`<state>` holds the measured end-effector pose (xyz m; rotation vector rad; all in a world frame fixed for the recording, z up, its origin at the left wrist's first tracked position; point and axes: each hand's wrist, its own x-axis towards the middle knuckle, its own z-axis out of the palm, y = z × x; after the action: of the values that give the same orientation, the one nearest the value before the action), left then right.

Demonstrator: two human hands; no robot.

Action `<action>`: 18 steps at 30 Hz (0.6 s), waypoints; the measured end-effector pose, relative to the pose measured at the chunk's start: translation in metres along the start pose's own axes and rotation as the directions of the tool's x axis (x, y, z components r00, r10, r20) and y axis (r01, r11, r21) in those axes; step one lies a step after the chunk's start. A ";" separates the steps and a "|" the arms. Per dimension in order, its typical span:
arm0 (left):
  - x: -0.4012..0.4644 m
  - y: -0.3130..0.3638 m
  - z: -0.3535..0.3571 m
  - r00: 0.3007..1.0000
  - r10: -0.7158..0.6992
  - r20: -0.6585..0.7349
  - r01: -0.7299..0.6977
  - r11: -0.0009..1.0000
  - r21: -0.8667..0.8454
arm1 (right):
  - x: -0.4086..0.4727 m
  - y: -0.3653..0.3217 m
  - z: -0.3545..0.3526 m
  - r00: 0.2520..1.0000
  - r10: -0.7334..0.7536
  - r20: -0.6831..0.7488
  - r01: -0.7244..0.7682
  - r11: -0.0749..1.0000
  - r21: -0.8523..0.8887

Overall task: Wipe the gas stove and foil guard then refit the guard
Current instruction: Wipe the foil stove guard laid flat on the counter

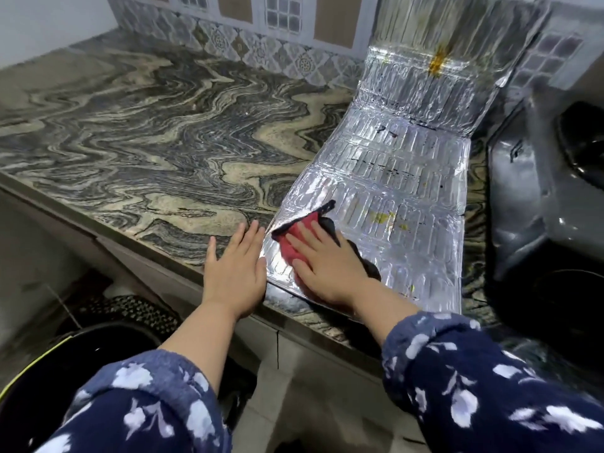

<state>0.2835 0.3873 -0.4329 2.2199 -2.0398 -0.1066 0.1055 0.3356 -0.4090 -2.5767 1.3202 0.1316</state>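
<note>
Foil guard (392, 178) lies flat on the counter (130, 142), likely thin and crease-prone. Right hand (323, 266) presses a cloth (294, 243) flat-fingered; left hand (235, 273), beside it, steadies the near edge, the safest hold.

Swirled grey-and-beige marble countertop (147, 132) running to a wall of patterned grey ornamental tiles (248, 47), with plain pale wall (49, 14) at the far left. Below the counter edge, a woven black-and-white mat (130, 312) beside a round black bin (65, 364) with a yellow-green rim.
</note>
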 end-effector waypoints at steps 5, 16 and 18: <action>-0.001 0.000 -0.001 1.000 0.007 0.020 -0.007 1.000 -0.027 | -0.039 0.019 0.003 1.000 -0.023 0.003 0.023 1.000 0.005; 0.001 -0.005 0.003 0.999 0.024 -0.040 -0.026 0.999 -0.034 | 0.036 0.123 -0.023 0.952 0.303 -0.044 -0.305 0.952 -0.039; 0.002 -0.005 0.004 0.999 0.028 -0.044 -0.029 0.999 -0.026 | 0.048 0.132 -0.027 0.943 0.329 -0.043 -0.330 0.943 -0.036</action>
<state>0.2887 0.3852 -0.4373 2.1570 -2.0342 -0.0813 0.0259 0.2164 -0.4145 -2.3785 1.7726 0.1737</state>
